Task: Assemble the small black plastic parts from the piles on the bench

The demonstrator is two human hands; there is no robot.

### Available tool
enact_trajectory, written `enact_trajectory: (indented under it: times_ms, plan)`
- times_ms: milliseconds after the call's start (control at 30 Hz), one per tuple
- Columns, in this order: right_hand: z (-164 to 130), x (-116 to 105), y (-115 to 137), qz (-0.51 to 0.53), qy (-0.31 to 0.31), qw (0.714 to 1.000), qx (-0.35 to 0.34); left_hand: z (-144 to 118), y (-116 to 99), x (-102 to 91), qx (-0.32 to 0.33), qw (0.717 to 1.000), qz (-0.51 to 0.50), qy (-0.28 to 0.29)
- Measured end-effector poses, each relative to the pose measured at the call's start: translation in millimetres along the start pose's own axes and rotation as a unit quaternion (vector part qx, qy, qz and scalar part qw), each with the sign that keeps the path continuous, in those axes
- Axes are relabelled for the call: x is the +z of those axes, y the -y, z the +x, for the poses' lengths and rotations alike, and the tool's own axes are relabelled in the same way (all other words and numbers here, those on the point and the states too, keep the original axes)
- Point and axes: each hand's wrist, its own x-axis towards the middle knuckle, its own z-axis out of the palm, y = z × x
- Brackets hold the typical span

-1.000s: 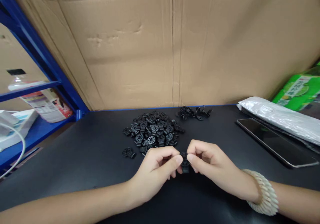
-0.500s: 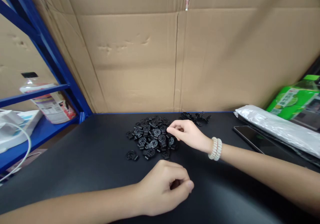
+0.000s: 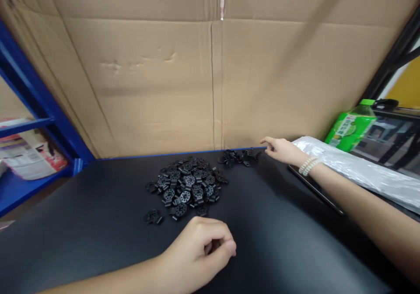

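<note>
A flat black matte table (image 3: 98,224) carries a large heap of black round perforated plastic discs (image 3: 185,187). Behind-right of the heap lies a smaller black cluster (image 3: 238,157); front-left, one stray disc (image 3: 152,216); far right, a crinkled silver plastic bag (image 3: 357,169).

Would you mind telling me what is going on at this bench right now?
A person works on small black plastic parts at a black table. The right hand reaches to the small cluster of parts by the cardboard wall. The left hand rests curled on the table, near the large pile of parts; whether it holds anything cannot be told.
</note>
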Motion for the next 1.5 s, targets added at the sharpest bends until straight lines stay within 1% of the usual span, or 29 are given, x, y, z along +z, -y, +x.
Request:
enact_trajectory:
  times_ms: [133,233,400,533,667,733,800,833,867,933,1033,1100,1200,1300,1400,1500]
  plan:
    - [1,9,-4,-0.01,0.073,0.996,-0.057,2,-1,-0.6,-0.012,1.0,0.008,0.005]
    - [1,9,-1,-0.008,0.092,0.992,-0.087,2,-3,-1.6,-0.014,1.0,0.015,0.005]
    - [-5,-7,15,0.003,0.083,0.99,-0.112,2,-4,-2.2,-0.004,1.0,0.019,0.002]
    - [-10,-19,34,0.032,0.049,0.99,-0.128,2,-4,-1.9,0.003,1.0,0.014,0.001]
    - [-17,-20,52,0.096,0.013,0.987,-0.131,2,-2,-1.5,-0.006,1.0,0.002,0.005]
    - [-26,-16,65,0.13,-0.001,0.984,-0.125,2,-1,-1.2,-0.021,1.0,-0.019,0.001]
    - [-41,-10,81,0.177,-0.001,0.978,-0.108,3,0,-1.0,-0.048,0.997,-0.066,-0.013]
    - [-50,-6,89,0.231,0.013,0.969,-0.09,4,0,-1.1,-0.065,0.993,-0.094,-0.021]
    - [-59,-1,98,0.282,0.048,0.955,-0.083,5,0,-1.3,-0.081,0.989,-0.123,-0.03]
    - [-75,9,114,0.353,0.108,0.927,-0.071,7,0,-2.1,-0.105,0.98,-0.166,-0.042]
    - [-92,20,131,0.42,0.183,0.886,-0.066,8,1,-3.7,-0.104,0.974,-0.197,-0.04]
    - [-99,22,136,0.441,0.211,0.87,-0.061,7,1,-4.3,-0.099,0.972,-0.209,-0.034]
    - [-104,21,140,0.457,0.228,0.858,-0.047,5,1,-4.7,-0.103,0.969,-0.221,-0.033]
    - [-106,20,144,0.482,0.222,0.847,-0.023,3,1,-5.4,-0.081,0.971,-0.224,-0.036]
    - [-107,24,146,0.512,0.213,0.832,-0.001,3,1,-6.2,-0.061,0.969,-0.233,-0.05]
    - [-108,32,146,0.521,0.209,0.827,0.024,4,2,-5.7,-0.077,0.962,-0.253,-0.069]
